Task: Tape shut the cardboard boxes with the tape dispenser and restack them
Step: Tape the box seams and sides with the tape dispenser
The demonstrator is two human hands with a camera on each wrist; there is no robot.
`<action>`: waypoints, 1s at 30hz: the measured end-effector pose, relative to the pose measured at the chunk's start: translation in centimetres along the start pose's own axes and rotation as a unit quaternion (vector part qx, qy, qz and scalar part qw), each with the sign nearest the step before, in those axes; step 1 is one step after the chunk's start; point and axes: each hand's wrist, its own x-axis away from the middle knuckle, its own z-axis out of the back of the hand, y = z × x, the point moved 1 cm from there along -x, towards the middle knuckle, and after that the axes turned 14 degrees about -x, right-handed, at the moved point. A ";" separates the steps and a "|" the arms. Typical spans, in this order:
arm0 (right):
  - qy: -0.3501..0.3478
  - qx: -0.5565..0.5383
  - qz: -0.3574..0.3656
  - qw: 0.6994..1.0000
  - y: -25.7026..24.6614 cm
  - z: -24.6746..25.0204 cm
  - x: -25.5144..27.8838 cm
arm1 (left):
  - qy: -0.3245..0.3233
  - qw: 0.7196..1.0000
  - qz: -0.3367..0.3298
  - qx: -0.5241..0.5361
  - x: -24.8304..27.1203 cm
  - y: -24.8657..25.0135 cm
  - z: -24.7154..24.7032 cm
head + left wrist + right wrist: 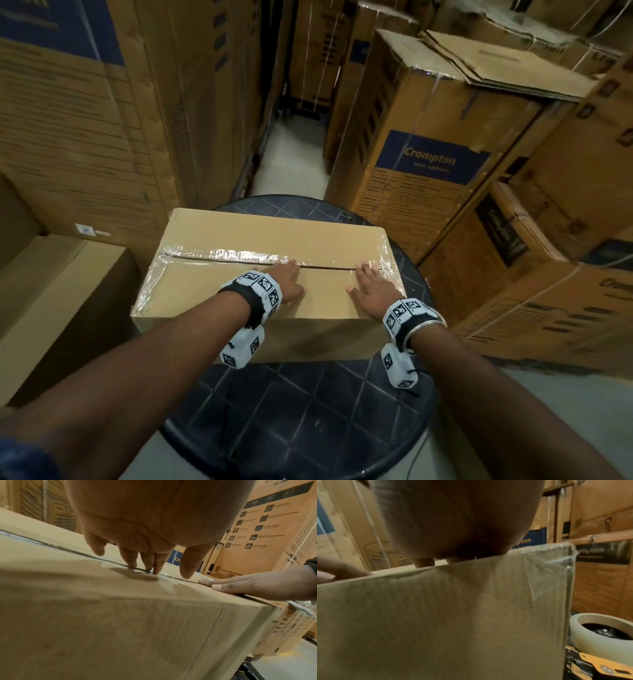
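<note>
Both hands lie flat and spread on the box (pixel 267 274), which sits on the round desk (pixel 308 411): left hand (pixel 287 279) and right hand (pixel 368 286) smoothing tape (pixel 239 254) along the seam. The dispenser (pixel 599 653) rests beside the box; restacking looks next, needing a grip on both ends.

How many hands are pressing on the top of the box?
2. The left hand presses its fingertips on the taped seam near the middle of the cardboard box. The right hand lies flat on top near the box's right end.

tan box (pixel 239 236), clear glossy tape (pixel 239 255), yellow dispenser (pixel 597 668)
</note>
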 end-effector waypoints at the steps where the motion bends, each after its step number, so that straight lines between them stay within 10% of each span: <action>1: 0.007 -0.008 0.000 1.000 0.2 -0.1 -0.1 | 0.010 1.000 0.008 0.013 0.0 -0.2 0.1; 17: 0.043 0.005 -0.041 0.998 0.3 0.2 -1.0 | -0.022 0.980 0.194 -0.024 4.3 -7.8 0.5; 30: 0.047 -0.005 -0.137 0.989 -2.8 -1.1 -1.1 | -0.066 0.983 0.151 -0.076 4.2 -8.9 0.1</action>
